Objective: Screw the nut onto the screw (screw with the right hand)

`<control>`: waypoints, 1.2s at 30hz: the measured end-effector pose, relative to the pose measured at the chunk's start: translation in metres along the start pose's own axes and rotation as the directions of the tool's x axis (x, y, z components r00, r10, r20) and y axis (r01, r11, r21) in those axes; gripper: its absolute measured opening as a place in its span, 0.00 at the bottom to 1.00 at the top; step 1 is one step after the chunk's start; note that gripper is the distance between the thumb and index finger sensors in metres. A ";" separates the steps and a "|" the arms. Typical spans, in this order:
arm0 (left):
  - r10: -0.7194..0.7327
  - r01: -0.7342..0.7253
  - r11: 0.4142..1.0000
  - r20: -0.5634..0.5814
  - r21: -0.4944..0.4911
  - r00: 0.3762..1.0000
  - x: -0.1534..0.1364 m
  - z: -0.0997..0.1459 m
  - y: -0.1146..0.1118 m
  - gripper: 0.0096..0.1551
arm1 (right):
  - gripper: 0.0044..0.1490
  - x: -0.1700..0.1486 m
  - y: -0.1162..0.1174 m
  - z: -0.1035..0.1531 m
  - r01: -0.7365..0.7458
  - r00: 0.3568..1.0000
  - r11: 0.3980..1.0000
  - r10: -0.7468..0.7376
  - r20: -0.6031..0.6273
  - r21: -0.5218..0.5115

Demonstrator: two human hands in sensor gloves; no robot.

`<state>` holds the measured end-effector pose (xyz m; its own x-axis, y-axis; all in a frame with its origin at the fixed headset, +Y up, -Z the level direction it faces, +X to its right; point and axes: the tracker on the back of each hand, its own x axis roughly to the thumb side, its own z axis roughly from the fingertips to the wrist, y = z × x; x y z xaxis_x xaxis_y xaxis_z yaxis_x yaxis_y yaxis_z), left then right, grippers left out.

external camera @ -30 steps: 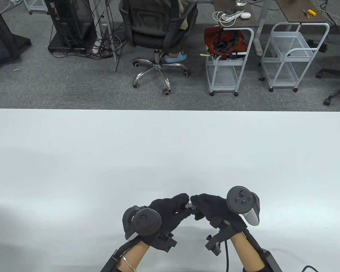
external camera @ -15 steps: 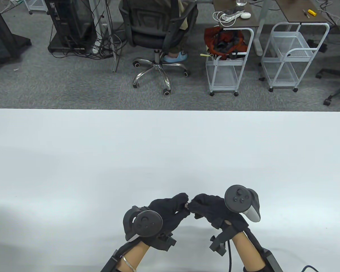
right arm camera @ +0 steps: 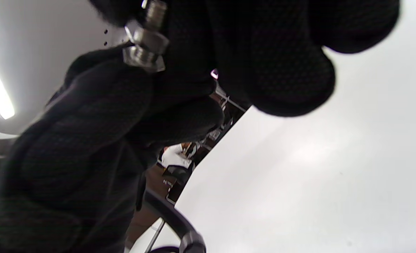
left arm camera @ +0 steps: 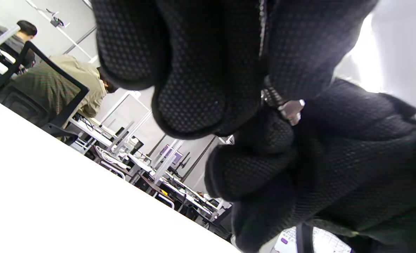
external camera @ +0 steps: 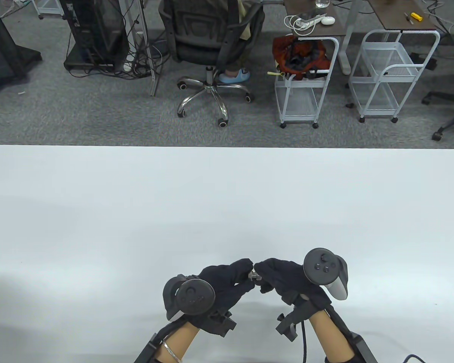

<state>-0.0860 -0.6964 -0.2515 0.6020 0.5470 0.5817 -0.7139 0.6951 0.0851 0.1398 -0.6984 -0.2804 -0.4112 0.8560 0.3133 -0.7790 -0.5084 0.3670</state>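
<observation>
Both gloved hands meet low on the white table (external camera: pixel 227 211), near its front edge. My left hand (external camera: pixel 246 270) pinches the screw (external camera: pixel 252 275); its thread (left arm camera: pixel 270 96) comes out from under the left fingers. My right hand (external camera: pixel 260 273) pinches the silver hex nut (external camera: pixel 255 276), which sits on the thread. In the left wrist view the nut (left arm camera: pixel 291 109) lies against the right glove. In the right wrist view the nut (right arm camera: pixel 146 49) shows with the thread end (right arm camera: pixel 155 10) poking past it. The screw head is hidden.
Only the two hands are on the table. Beyond its far edge stand an office chair (external camera: pixel 212 41) and two white wire carts (external camera: pixel 306 75), all off the table.
My right hand rolled slightly left around the nut, hiding the metal half a second ago, then rolled back so it shows again. My left hand has stayed put.
</observation>
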 end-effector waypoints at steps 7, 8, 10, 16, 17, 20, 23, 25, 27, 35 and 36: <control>0.074 -0.074 0.997 -0.007 -0.018 0.997 -0.004 -0.001 -0.001 0.26 | 0.29 -0.002 0.001 -0.001 -0.006 1.000 0.997 0.006 0.004 -0.081; 0.088 -0.088 0.996 -0.017 -0.014 0.996 -0.004 -0.001 -0.001 0.26 | 0.29 -0.003 0.001 -0.001 0.006 1.000 0.997 -0.006 0.005 -0.080; 0.065 -0.065 0.998 -0.018 -0.008 0.998 -0.004 -0.001 0.000 0.26 | 0.30 -0.003 0.000 -0.001 0.021 1.000 0.999 -0.021 0.010 -0.035; 0.030 -0.030 0.999 0.004 -0.013 1.000 -0.002 -0.001 0.000 0.26 | 0.29 -0.006 0.002 -0.001 0.010 1.000 0.997 -0.010 -0.005 -0.076; 0.048 -0.048 0.999 0.000 -0.018 0.999 -0.002 -0.001 -0.001 0.26 | 0.29 -0.005 0.002 -0.001 0.010 1.000 0.996 -0.010 -0.006 -0.087; 0.040 -0.040 0.999 -0.011 -0.010 0.999 -0.002 -0.001 0.001 0.25 | 0.30 -0.004 0.001 -0.001 0.006 1.000 1.000 -0.006 0.000 -0.017; 0.023 -0.023 1.000 -0.008 -0.003 1.000 -0.003 -0.001 0.002 0.25 | 0.32 -0.003 0.002 -0.002 0.000 1.000 0.993 0.002 -0.020 0.121; 0.035 -0.035 0.999 -0.010 -0.001 0.999 -0.003 -0.001 0.001 0.25 | 0.30 -0.003 0.001 -0.002 -0.042 0.999 0.999 0.042 0.021 0.004; 0.066 -0.067 0.998 -0.008 -0.016 0.998 -0.004 -0.001 -0.001 0.25 | 0.29 -0.003 0.003 0.000 -0.006 1.000 0.996 0.006 -0.001 -0.092; 0.075 -0.075 0.997 -0.034 0.000 0.997 -0.006 -0.001 0.000 0.26 | 0.30 -0.003 0.001 -0.001 -0.022 1.000 1.000 0.022 0.019 0.011; 0.079 -0.079 0.997 -0.037 0.001 0.996 -0.006 -0.001 0.000 0.26 | 0.30 -0.003 0.002 -0.001 -0.017 1.000 1.000 0.017 0.018 -0.026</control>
<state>-0.0895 -0.6992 -0.2563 0.5567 0.6169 0.5563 -0.7594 0.6494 0.0398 0.1385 -0.7019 -0.2816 -0.4161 0.8454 0.3348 -0.7839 -0.5201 0.3391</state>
